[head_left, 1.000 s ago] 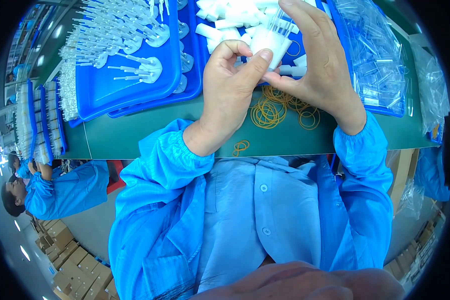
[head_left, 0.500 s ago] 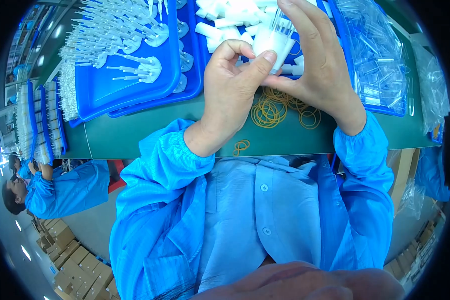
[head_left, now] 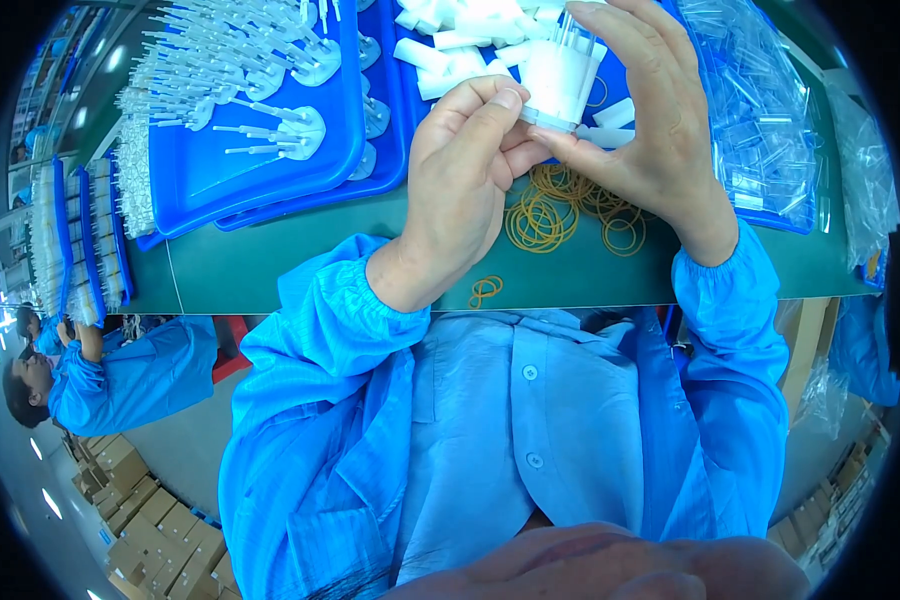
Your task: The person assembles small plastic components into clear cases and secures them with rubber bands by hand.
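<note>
Above the table's far middle is a white piece with clear plastic at its top and base (head_left: 558, 88). My right hand (head_left: 660, 130) spans it from top to bottom, thumb at the base and fingertips at the upper end. My left hand (head_left: 460, 165) pinches the near left edge of the base between thumb and bent fingers. Just below both hands, a pile of yellow-brown rubber bands (head_left: 540, 222) lies on the green table (head_left: 340, 265). Beyond the hands, loose white cylinders (head_left: 428, 58) fill a blue tray.
On the left, stacked blue trays (head_left: 210, 195) hold white pronged pieces (head_left: 295, 135). A blue tray of clear plastic pieces (head_left: 760, 130) stands right. A few rubber bands (head_left: 485, 291) lie near the table edge. Another person in blue (head_left: 135, 375) works at far left.
The white piece has turned more upright, showing its clear base. My left thumb has slid from its face to the base's left edge. My right hand has shifted slightly right.
</note>
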